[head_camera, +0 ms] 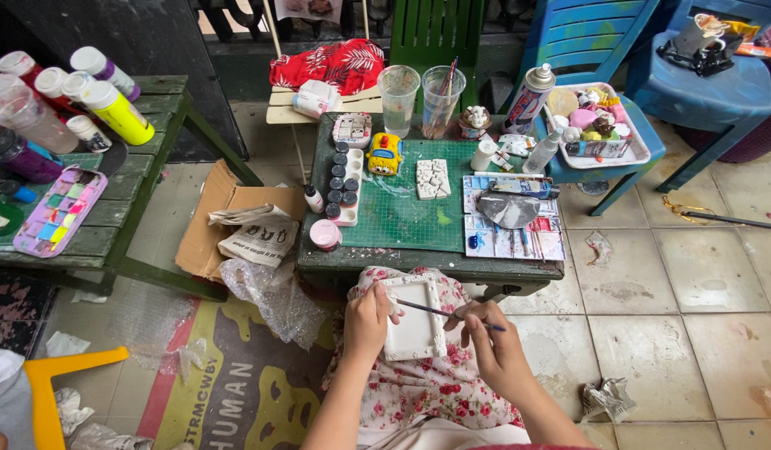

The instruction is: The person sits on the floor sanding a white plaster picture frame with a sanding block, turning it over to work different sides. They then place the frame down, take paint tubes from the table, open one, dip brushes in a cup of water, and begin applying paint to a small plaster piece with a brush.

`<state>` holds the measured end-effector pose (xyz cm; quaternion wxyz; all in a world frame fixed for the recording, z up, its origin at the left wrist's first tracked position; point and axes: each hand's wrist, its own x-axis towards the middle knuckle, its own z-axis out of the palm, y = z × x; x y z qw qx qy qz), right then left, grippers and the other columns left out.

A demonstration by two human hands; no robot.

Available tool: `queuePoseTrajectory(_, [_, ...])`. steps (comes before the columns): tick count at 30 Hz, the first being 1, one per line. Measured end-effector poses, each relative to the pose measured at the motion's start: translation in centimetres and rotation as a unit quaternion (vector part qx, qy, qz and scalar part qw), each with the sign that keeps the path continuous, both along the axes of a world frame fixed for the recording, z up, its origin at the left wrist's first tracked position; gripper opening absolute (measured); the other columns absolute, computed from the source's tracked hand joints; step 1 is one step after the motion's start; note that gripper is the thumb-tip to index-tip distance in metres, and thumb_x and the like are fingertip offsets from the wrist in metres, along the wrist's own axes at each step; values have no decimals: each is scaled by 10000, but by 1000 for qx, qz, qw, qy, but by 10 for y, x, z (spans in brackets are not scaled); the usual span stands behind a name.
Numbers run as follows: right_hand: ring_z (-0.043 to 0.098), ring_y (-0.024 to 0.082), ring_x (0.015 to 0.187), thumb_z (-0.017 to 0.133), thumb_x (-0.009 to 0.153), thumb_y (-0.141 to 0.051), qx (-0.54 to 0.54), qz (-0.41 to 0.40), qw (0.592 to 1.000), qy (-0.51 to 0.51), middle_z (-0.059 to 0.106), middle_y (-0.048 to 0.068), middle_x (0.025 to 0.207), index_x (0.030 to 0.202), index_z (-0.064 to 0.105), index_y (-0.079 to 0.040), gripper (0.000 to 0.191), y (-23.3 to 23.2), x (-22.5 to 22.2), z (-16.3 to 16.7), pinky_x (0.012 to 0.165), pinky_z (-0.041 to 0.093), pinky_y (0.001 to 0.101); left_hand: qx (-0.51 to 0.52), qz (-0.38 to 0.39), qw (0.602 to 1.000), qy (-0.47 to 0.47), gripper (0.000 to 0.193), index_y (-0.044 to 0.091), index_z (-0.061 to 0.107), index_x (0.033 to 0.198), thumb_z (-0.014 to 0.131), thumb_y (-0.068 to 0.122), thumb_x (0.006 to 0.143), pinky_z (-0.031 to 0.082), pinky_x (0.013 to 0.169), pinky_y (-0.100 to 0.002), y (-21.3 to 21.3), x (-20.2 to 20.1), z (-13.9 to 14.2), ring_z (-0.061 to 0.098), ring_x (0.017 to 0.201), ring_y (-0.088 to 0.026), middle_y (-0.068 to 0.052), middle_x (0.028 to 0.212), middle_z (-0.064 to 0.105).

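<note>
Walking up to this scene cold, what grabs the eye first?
At bottom centre, the left hand steadies a white rectangular plaster frame on a floral lap while the right hand holds a thin paintbrush to it. Just above stands a small green table with a yellow toy car, and far left lie big paint bottles.
</note>
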<state>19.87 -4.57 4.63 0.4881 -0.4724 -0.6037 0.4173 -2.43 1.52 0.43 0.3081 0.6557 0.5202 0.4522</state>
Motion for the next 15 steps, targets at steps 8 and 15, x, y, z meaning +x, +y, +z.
queuePoseTrajectory(8, [712, 178, 807, 399, 1135, -207, 137, -69, 982, 106, 683, 146, 962, 1089, 465, -37, 188, 76, 52, 13, 630, 585, 288, -54, 16, 998, -15, 528, 21, 606, 769, 335, 324, 1106, 509, 500, -357, 87, -11, -11, 675, 491, -231, -76, 528, 642])
queuePoseTrajectory(15, [694, 153, 989, 409, 1184, -117, 170, -128, 975, -62, 692, 128, 1118, 1194, 383, -24, 97, 258, 107, 40, 721, 536, 255, -234, -89, 957, -146, 503, 41, 541, 876, 331, 442, 1096, 515, 498, -334, 169, 7, -63, 595, 494, -171, -46, 611, 575])
